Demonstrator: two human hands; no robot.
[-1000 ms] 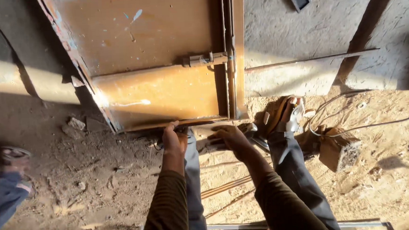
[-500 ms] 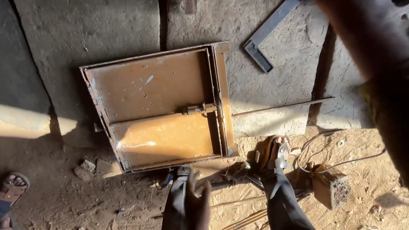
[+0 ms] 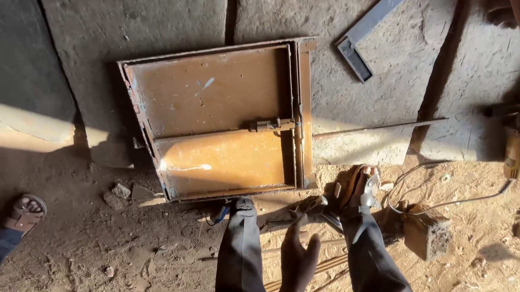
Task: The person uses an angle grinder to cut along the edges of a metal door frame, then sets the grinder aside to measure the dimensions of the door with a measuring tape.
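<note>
- One hand (image 3: 299, 257), taken to be the left hand, is seen low in the view between the two trousered legs, fingers spread and open, with nothing held in it
- The right hand (image 3: 498, 3) is glimpsed at the upper right corner of the view, dark and partly cut off; whether it grips anything cannot be told
- Just beyond the open fingers a hammer-like tool (image 3: 314, 211) is laid on the dirt floor (image 3: 130, 271), near but not touched
- Thin rods (image 3: 331, 264) are seen lying on the dirt beside the open hand
- A rusty metal door frame (image 3: 223, 121) with a latch bolt (image 3: 271, 125) is laid flat on the concrete slab (image 3: 400, 97), its near edge at the slab's near edge
- A steel square (image 3: 363, 28) is set on the slab toward its far right corner
- A thin rod (image 3: 377, 127) is stretched rightward from the frame
- A sandalled foot (image 3: 25, 211) of another person is seen at the left edge of the floor
- A small box with a cable (image 3: 427, 233) is placed on the dirt at the right
</note>
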